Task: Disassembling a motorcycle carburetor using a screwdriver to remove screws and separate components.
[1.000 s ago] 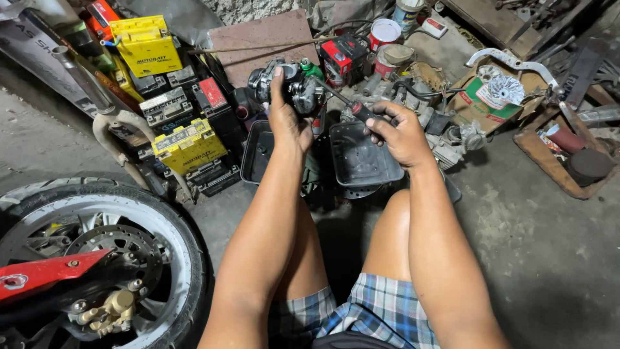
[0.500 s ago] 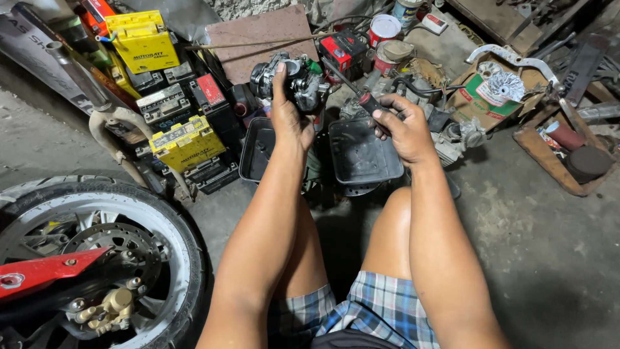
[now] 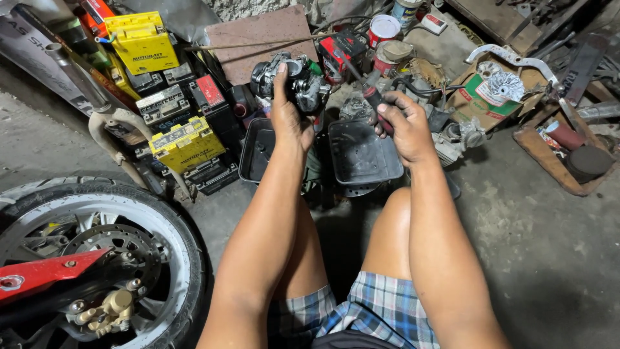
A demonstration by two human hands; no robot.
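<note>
Head view of a floor-level work area. A grey cast-metal carburettor (image 3: 292, 81), lumpy and many-faceted with dull machined surfaces, is gripped from behind by the left hand (image 3: 289, 115), the fingers wrapped over its rear and the thumb raised along its side; it is held above the gap between two shallow black trays. The right hand (image 3: 402, 126) is closed in a fist around the dark red handle of a screwdriver (image 3: 367, 92), whose thin shaft is angled up and left toward the carburettor. The left tray (image 3: 255, 150) and the right tray (image 3: 363, 155) are rectangular with rounded corners and dusty, matt inner faces; both rest on the rough, stained concrete floor (image 3: 529, 245).

At upper left, boxy batteries are stacked: a bright yellow one (image 3: 142, 42) on top, a second yellow one (image 3: 186, 143) lower down, with black and red-topped cases between. A flat brown board (image 3: 261, 32) leans behind the carburettor. A red cylindrical can with a white lid (image 3: 383, 29) stands at top centre, beside a red-and-black carton (image 3: 345, 48). A torn cardboard box with green print (image 3: 491, 90) is seen at right, holding a crinkled silvery part.

At lower left, a motorcycle wheel (image 3: 97, 258) with glossy tyre, brake disc and gold caliper closes off that side. Open floor is left only at right and lower right of the bare knees.
</note>
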